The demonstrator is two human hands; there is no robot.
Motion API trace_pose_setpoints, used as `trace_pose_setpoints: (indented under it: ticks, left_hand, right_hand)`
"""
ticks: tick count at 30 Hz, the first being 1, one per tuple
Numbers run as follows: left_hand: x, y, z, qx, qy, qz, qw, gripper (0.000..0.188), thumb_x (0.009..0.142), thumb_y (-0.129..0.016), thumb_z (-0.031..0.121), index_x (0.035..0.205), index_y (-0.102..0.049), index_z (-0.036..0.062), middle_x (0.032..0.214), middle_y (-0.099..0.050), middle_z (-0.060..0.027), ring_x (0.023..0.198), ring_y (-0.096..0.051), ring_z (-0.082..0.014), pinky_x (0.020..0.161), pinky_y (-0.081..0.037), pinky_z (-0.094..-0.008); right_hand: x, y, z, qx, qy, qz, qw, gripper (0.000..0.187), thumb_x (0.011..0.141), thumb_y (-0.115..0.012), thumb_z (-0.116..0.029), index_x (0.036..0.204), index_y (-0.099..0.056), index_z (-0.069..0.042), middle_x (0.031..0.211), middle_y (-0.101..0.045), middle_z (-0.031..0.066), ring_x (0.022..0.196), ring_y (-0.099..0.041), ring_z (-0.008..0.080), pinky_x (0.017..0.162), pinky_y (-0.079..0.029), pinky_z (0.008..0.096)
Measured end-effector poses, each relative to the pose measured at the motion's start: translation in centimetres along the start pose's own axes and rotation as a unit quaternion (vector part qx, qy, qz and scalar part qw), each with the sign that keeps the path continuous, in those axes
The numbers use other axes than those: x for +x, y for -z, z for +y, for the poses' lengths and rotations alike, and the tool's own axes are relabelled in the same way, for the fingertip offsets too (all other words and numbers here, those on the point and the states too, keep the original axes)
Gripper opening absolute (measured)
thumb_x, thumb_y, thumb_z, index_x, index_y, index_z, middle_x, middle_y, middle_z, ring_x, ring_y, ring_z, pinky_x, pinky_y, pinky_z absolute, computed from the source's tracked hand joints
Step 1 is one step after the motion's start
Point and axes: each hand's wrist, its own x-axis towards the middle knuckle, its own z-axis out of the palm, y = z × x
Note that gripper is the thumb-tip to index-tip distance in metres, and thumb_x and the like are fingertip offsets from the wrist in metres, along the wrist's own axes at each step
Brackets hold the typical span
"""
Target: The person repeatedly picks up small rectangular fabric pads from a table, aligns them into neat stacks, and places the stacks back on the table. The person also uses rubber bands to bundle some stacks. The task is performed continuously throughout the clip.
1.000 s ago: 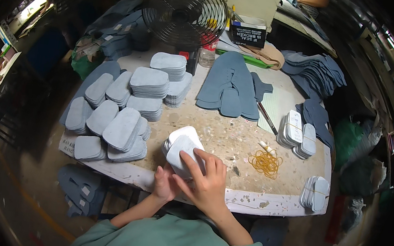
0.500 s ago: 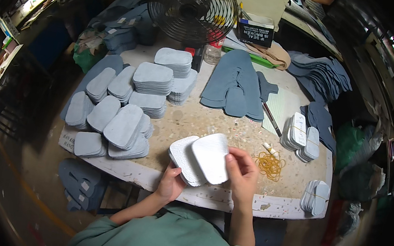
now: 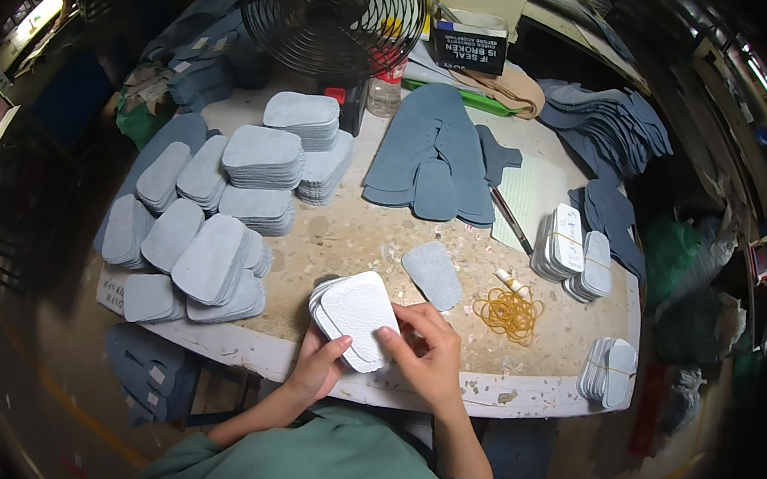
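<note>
My left hand (image 3: 318, 365) holds a stack of rounded, textured white pieces (image 3: 357, 310) above the table's front edge, thumb on top and fingers beneath. At the stack's right side, my right hand (image 3: 427, 349) has its thumb and forefinger closed on the edge of the top piece. One loose grey-blue piece (image 3: 433, 274) of similar outline lies flat on the table just beyond my right hand. Several stacks of the same light grey pieces (image 3: 262, 159) stand to the left. My palms and the underside of the held stack are hidden.
Yellow rubber bands (image 3: 507, 314) lie right of my hands, beside a small white tube (image 3: 513, 283). Banded bundles (image 3: 561, 245) stand further right. Large blue-grey cut pieces (image 3: 436, 154), a pen (image 3: 512, 220), a bottle (image 3: 384, 93) and a black fan (image 3: 334, 7) are farther back.
A grey-blue piece now lies on the table beyond my right hand. The separate white piece my right hand held up has come down against the stack. The view has shifted slightly right.
</note>
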Motion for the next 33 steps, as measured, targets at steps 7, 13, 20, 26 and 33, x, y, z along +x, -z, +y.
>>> trace_pose_setpoints:
  ticks: [7, 13, 20, 26, 33]
  left_hand:
    - [0.4, 0.3, -0.2, -0.068, -0.008, -0.016, 0.998, 0.068, 0.083, -0.054, 0.017, 0.144, -0.029, -0.0001, 0.137, -0.047, -0.0183, 0.128, -0.048, -0.0323, 0.110, -0.037, -0.0460]
    - [0.2, 0.0, -0.1, 0.011, -0.009, 0.026, 1.000, 0.066, 0.084, -0.054, 0.014, 0.144, -0.029, -0.0006, 0.139, -0.046, -0.0163, 0.129, -0.047, -0.0285, 0.110, -0.037, -0.0432]
    - [0.0, -0.5, -0.1, 0.024, -0.019, 0.027, 0.999, 0.061, 0.090, -0.054, 0.009, 0.145, -0.028, 0.0012, 0.139, -0.044, -0.0121, 0.131, -0.043, -0.0236, 0.112, -0.033, -0.0399]
    - [0.0, -0.7, 0.1, 0.054, -0.017, 0.023, 0.998, 0.060, 0.091, -0.054, 0.009, 0.145, -0.029, 0.0020, 0.139, -0.044, -0.0110, 0.131, -0.043, -0.0223, 0.111, -0.033, -0.0399]
    - [-0.3, -1.0, 0.4, 0.016, -0.019, 0.050, 0.998, 0.060, 0.089, -0.054, 0.012, 0.143, -0.031, 0.0022, 0.138, -0.044, -0.0121, 0.130, -0.044, -0.0244, 0.110, -0.034, -0.0413]
  right_hand:
    - [0.5, 1.4, 0.1, -0.200, 0.155, 0.255, 0.933, 0.025, 0.075, -0.073, 0.000, 0.100, -0.072, -0.003, 0.084, -0.058, 0.0067, 0.070, -0.055, 0.0155, 0.057, -0.044, 0.0261]
    - [-0.2, 1.0, 0.4, -0.060, -0.008, 0.039, 0.997, 0.025, 0.083, -0.072, -0.011, 0.106, -0.071, -0.002, 0.083, -0.060, 0.0065, 0.061, -0.055, 0.0123, 0.054, -0.044, 0.0263]
    - [-0.7, 0.6, -0.3, -0.077, 0.050, 0.127, 0.988, 0.025, 0.081, -0.073, -0.006, 0.105, -0.071, -0.002, 0.079, -0.058, 0.0044, 0.057, -0.051, 0.0078, 0.052, -0.042, 0.0221]
    - [0.3, 1.0, 0.0, -0.007, -0.017, 0.027, 0.999, 0.020, 0.084, -0.068, -0.004, 0.103, -0.072, -0.006, 0.078, -0.061, 0.0041, 0.060, -0.056, 0.0082, 0.054, -0.044, 0.0220]
    - [-0.1, 0.3, 1.2, -0.142, 0.007, 0.021, 0.990, 0.041, 0.081, -0.071, -0.013, 0.120, -0.064, -0.007, 0.101, -0.059, 0.0089, 0.070, -0.061, 0.0189, 0.063, -0.051, 0.0304]
